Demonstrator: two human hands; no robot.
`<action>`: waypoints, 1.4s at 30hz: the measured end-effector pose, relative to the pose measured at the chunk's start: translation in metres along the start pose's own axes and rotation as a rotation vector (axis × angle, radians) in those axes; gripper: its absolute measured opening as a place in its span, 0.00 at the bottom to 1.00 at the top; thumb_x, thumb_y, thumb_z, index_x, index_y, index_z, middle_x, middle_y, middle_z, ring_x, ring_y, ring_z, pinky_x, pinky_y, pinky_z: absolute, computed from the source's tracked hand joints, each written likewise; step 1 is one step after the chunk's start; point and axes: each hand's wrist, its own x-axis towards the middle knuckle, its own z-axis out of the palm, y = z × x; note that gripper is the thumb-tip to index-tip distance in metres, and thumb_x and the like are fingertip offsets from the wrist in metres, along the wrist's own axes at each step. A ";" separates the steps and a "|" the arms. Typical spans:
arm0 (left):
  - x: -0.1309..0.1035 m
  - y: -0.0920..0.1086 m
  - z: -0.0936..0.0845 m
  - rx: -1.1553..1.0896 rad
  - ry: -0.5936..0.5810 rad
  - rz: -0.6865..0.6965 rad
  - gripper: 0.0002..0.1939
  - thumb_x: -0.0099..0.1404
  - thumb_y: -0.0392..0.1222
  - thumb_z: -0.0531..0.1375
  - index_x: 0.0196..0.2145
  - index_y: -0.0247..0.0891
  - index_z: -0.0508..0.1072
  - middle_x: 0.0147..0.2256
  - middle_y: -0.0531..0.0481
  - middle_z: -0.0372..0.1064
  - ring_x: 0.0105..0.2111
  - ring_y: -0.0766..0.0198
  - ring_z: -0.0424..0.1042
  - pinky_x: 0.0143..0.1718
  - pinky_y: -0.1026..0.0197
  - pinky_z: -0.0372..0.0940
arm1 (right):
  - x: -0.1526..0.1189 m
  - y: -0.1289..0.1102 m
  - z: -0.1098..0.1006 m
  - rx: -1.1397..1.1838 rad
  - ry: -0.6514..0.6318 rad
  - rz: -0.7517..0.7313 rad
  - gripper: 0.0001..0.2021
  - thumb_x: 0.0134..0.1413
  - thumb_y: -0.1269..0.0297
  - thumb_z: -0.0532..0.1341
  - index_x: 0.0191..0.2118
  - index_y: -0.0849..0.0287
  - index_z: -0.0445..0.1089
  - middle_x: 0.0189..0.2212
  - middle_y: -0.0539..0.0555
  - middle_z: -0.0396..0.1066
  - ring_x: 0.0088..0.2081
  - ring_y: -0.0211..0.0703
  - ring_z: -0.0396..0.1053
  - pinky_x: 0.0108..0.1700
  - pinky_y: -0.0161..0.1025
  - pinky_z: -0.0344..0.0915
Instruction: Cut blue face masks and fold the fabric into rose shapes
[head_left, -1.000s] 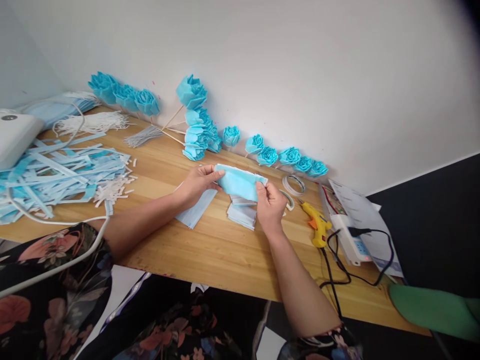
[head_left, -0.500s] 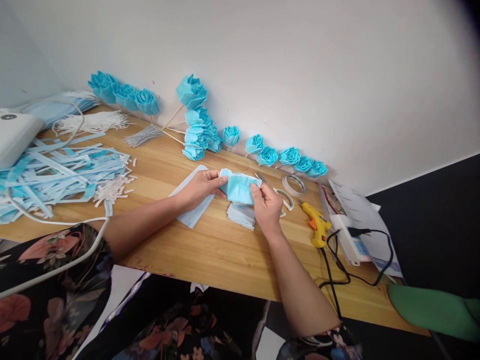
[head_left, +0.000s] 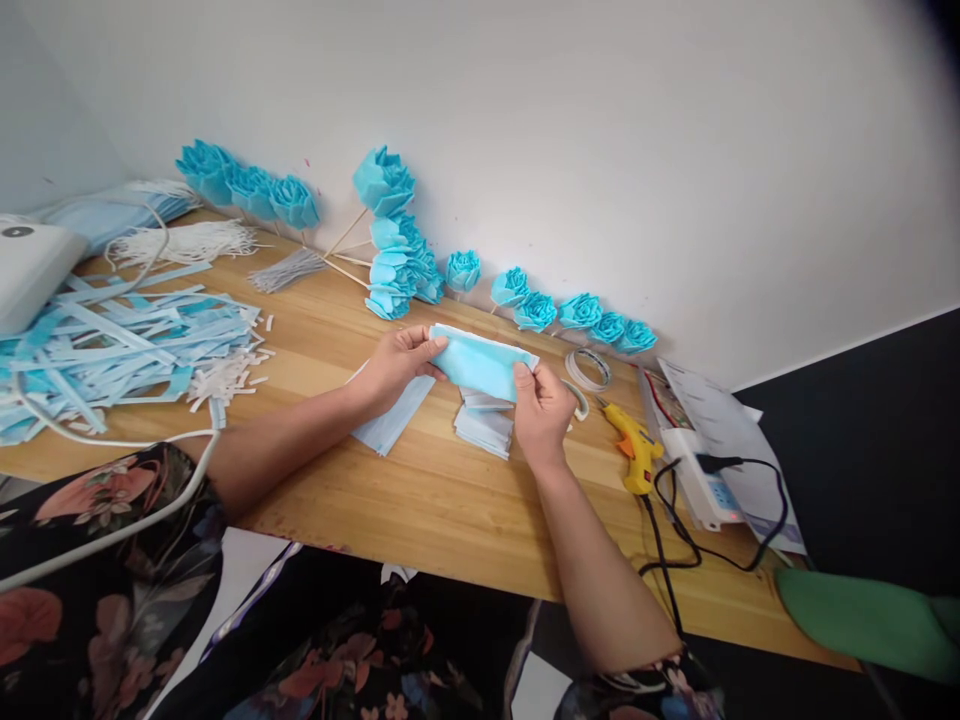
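Note:
Between my hands a light blue piece of face-mask fabric (head_left: 484, 362) is stretched out above the table. My left hand (head_left: 401, 370) pinches its left end between thumb and fingers. At the lower right corner my right hand (head_left: 541, 405) is closed on it. Below the fabric lies a small stack of pale mask pieces (head_left: 484, 428), its top part hidden. A longer flat blue mask sheet (head_left: 390, 425) rests on the table beneath my left hand. One white scissors handle (head_left: 580, 400) shows just right of my right hand; the rest is hidden.
Blue fabric roses on sticks (head_left: 390, 265) line the wall. Cut blue strips (head_left: 150, 340) are heaped at left, near grey wires (head_left: 285, 270). A tape roll (head_left: 587, 370), yellow glue gun (head_left: 634, 450) and power strip (head_left: 697, 475) with black cords sit right. A white cable (head_left: 112, 545) crosses my left arm.
The fabric, bunched and partly folded before, is now spread wider and flatter. My hands have moved slightly apart, the right one a little to the right.

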 end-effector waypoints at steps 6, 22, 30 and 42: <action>-0.001 -0.001 0.000 0.034 -0.015 0.013 0.18 0.54 0.51 0.69 0.29 0.32 0.73 0.29 0.50 0.69 0.29 0.67 0.70 0.30 0.63 0.71 | -0.001 0.002 0.001 0.017 -0.013 0.004 0.19 0.61 0.55 0.56 0.22 0.57 0.54 0.18 0.43 0.48 0.23 0.33 0.48 0.27 0.34 0.49; -0.006 0.000 0.002 0.164 -0.260 -0.053 0.19 0.56 0.52 0.68 0.35 0.32 0.78 0.33 0.46 0.76 0.33 0.63 0.73 0.37 0.60 0.70 | -0.004 0.001 0.002 0.036 -0.138 -0.041 0.15 0.61 0.55 0.57 0.27 0.60 0.68 0.17 0.45 0.57 0.22 0.33 0.53 0.25 0.33 0.51; -0.001 -0.002 0.000 0.078 -0.153 -0.030 0.19 0.54 0.52 0.69 0.33 0.32 0.76 0.32 0.47 0.75 0.31 0.64 0.73 0.34 0.61 0.70 | -0.002 0.002 0.001 0.025 -0.049 -0.010 0.18 0.61 0.55 0.56 0.22 0.58 0.61 0.17 0.44 0.50 0.22 0.33 0.49 0.25 0.33 0.50; 0.000 0.000 0.002 0.031 -0.068 -0.015 0.19 0.51 0.50 0.71 0.31 0.31 0.74 0.29 0.49 0.72 0.29 0.66 0.71 0.30 0.62 0.70 | 0.000 0.003 0.001 0.023 -0.024 -0.006 0.19 0.61 0.55 0.56 0.21 0.57 0.55 0.18 0.43 0.47 0.22 0.32 0.47 0.27 0.34 0.50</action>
